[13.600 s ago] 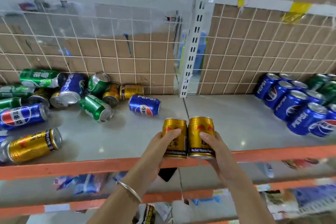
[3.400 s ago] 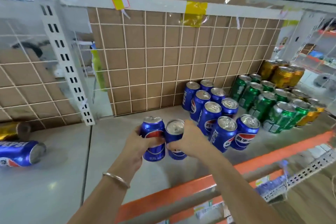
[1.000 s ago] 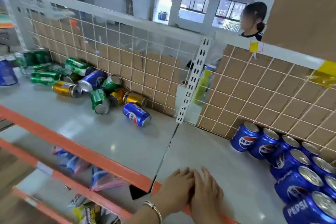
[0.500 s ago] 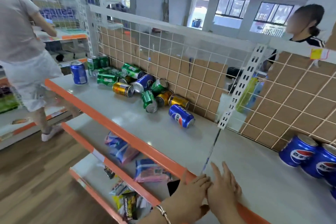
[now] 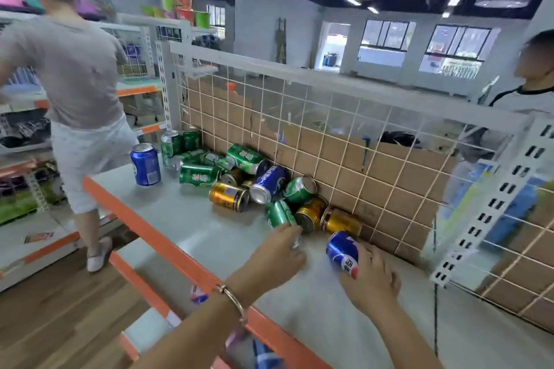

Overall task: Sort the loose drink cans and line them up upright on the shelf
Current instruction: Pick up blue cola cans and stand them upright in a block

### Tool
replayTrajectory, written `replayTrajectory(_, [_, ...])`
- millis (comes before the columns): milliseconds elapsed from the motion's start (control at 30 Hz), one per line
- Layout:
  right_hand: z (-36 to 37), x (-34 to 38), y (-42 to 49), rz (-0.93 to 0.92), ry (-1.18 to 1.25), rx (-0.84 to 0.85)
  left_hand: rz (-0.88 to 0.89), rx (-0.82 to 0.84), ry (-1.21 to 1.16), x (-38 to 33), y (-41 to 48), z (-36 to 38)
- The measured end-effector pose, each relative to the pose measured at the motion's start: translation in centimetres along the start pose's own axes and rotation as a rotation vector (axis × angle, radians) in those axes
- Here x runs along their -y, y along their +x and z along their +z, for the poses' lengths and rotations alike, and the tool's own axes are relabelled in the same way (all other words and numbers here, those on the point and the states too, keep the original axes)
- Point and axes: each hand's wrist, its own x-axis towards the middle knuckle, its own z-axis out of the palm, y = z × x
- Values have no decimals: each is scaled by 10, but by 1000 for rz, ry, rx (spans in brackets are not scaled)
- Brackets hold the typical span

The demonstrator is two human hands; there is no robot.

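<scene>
— Two of us at this shelf (image 5: 192, 228), then; what are we standing over?

— We see a pale grey deck with an orange front lip, backed by a white wire grid (image 5: 353, 141) with cardboard behind it. Beyond it we look into a big room with a dark ceiling, strip lights and windows. A person in a grey top (image 5: 75, 75) stands at the shelf's left end.

— And the cans?

— We count a loose heap of them (image 5: 239, 177), green, gold and blue, lying on their sides against the grid. One blue can (image 5: 145, 164) stands upright near the left end, two green ones upright behind it.

— Our hands?

— Our right hand (image 5: 370, 275) is wrapped around a blue Pepsi can (image 5: 342, 250), tilted, just beside a gold one. Our left hand (image 5: 277, 255), bracelet at the wrist, has its fingers curled over the end of a lying green can (image 5: 279, 214); whether they grip it, we cannot tell.
</scene>
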Motion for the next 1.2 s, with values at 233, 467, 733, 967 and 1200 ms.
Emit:
replayTrajectory(233, [16,17,43,91,-237,-39,-141,-148,69,67,82,-52])
replayTrajectory(467, [17,35,58,86,-356,-50,-220,-78,164,96,145,-55])
replayTrajectory(733, [20,46,66,84,-344,-46,-290,-178,230,106,162,-35])
replayTrajectory(967, [23,43,67,78,-332,-86,-627,-122,-1250,102,138,-61])
replayTrajectory(1200, [15,38,61,234,90,-65,-561,206,-1501,84,76,-33])
